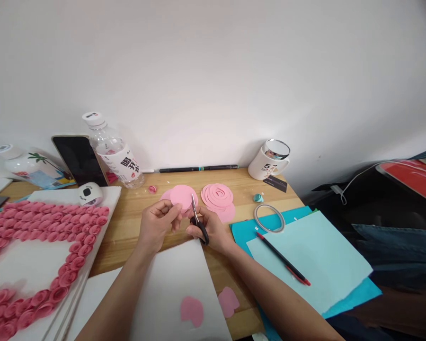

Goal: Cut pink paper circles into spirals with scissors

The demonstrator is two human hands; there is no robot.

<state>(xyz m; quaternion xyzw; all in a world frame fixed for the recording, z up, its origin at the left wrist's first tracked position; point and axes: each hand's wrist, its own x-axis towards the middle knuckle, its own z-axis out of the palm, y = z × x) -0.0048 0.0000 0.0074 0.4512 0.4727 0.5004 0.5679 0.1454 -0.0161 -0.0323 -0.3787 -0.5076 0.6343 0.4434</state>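
My left hand [160,219] pinches a round pink paper disc [182,195] by its lower edge, above the wooden table. Black-handled scissors [200,228] are in my right hand [213,229], fingers wrapped round the handles. Their blades point up and lie against the right side of the disc. Behind my hands, a stack of pink paper spirals [218,195] rests on the table. More pink paper shows just behind the held disc; whether it is held too, I cannot tell.
Left lies a white board with rolled pink paper flowers [74,263]. A water bottle [115,154], a phone [78,161] and a white mug [268,161] stand by the wall. On the right are blue paper sheets [326,255], a tape roll [258,219] and a pen [284,258].
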